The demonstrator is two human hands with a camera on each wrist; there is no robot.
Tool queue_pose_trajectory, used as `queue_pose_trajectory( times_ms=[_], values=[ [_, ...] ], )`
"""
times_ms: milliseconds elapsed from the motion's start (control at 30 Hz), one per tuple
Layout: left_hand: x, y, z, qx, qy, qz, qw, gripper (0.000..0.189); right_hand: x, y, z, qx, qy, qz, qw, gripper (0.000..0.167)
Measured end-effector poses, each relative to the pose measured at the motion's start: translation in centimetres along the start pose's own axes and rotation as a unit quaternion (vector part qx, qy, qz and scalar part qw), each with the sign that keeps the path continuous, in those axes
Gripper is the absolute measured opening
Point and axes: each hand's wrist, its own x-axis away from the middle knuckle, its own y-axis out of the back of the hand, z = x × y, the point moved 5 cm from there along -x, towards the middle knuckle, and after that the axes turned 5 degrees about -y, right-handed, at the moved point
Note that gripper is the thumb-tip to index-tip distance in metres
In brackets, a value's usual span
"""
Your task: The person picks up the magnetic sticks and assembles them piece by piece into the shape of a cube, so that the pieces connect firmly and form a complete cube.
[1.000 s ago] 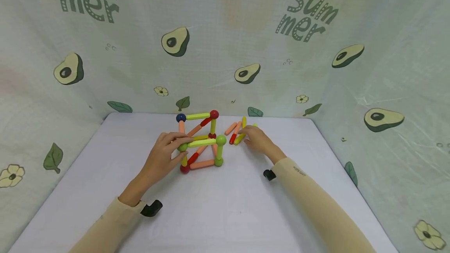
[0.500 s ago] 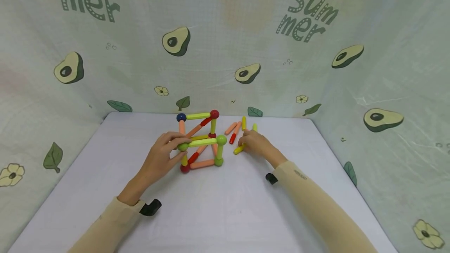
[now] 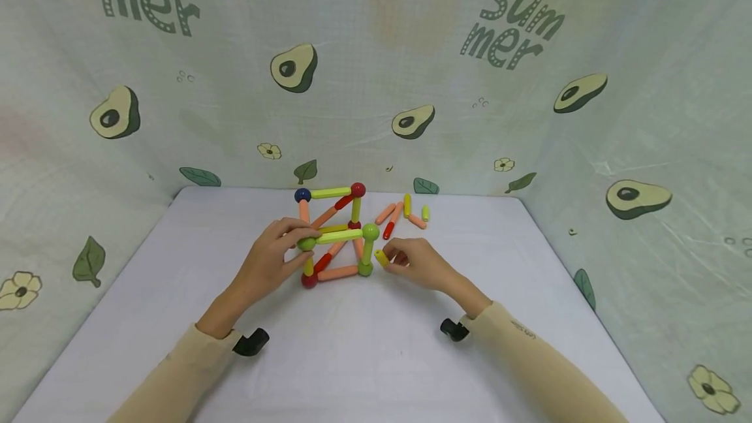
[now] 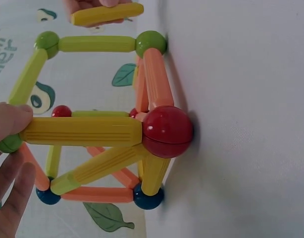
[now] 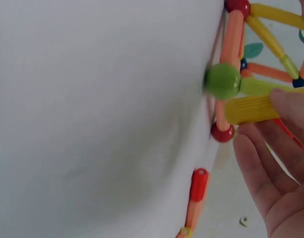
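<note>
A cube-like frame of magnetic rods and balls stands on the white table, with red, green and blue balls at its corners. My left hand [image 3: 267, 256] grips the green ball [image 3: 306, 244] at the frame's near upper left corner, fingers over it and thumb below. A yellow rod [image 4: 107, 15] is pinched between the thumb and fingers of my right hand [image 3: 423, 265]. It is held up off the table, just right of the frame's light green upright rod [image 3: 367, 252]. In the right wrist view, the yellow rod's free end overlaps the rod beside a green ball [image 5: 223, 81].
Behind my right hand lie several loose rods: a salmon rod [image 3: 385, 213], a red-and-salmon pair [image 3: 390, 228], a yellow rod [image 3: 407, 205], a short salmon rod [image 3: 417, 221] and a light green rod [image 3: 425, 213]. A printed cloth [image 3: 352, 116] walls the table's back and sides.
My right hand has picked up the yellow rod from the loose pile and brought it nearer and leftward to the frame. A short salmon rod is now uncovered. The left hand keeps its place.
</note>
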Motion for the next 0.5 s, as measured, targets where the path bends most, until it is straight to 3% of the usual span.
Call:
queue_pose_trajectory(
  times_ms=[200, 500],
  values=[
    [-0.2, 0.1, -0.1, -0.001, -0.002, -0.001, 1.0, 0.046, -0.1, -2.3, 1.7, -0.082, -0.009, -0.026, 0.9963, 0.027],
    [-0.4, 0.1, -0.1, 0.003, -0.008, 0.002, 1.0, 0.046, -1.6, -5.1, 4.0, -0.16, -0.013, -0.065, 0.9849, 0.029]
  ],
)
